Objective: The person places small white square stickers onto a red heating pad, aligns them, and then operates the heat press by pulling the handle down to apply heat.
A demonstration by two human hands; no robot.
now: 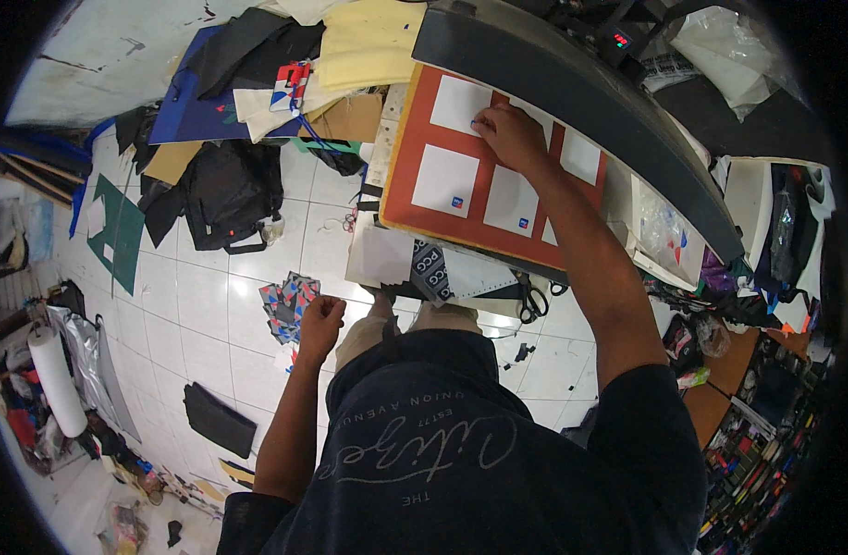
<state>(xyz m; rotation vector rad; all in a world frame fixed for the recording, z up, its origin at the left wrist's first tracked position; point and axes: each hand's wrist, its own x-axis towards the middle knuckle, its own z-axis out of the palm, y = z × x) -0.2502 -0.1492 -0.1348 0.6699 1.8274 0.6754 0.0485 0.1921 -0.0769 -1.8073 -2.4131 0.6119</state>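
Reaching edge of white sheet [454, 100], right hand [512, 136]; left hand [322, 326] clear

The right hand [514, 137] reaches over a red-brown pad [401, 194], its fingertips at the lower right corner of a white sheet [456, 100]; other white sheets lie on the pad, two with a small blue emblem in plain sight. A dark curved machine part [572, 102] stretches behind. The left hand [321, 324], fingers curled, hangs beside patterned pieces [283, 307] on the tiled floor [197, 310]. Black-handled scissors [533, 302] lie near the pad
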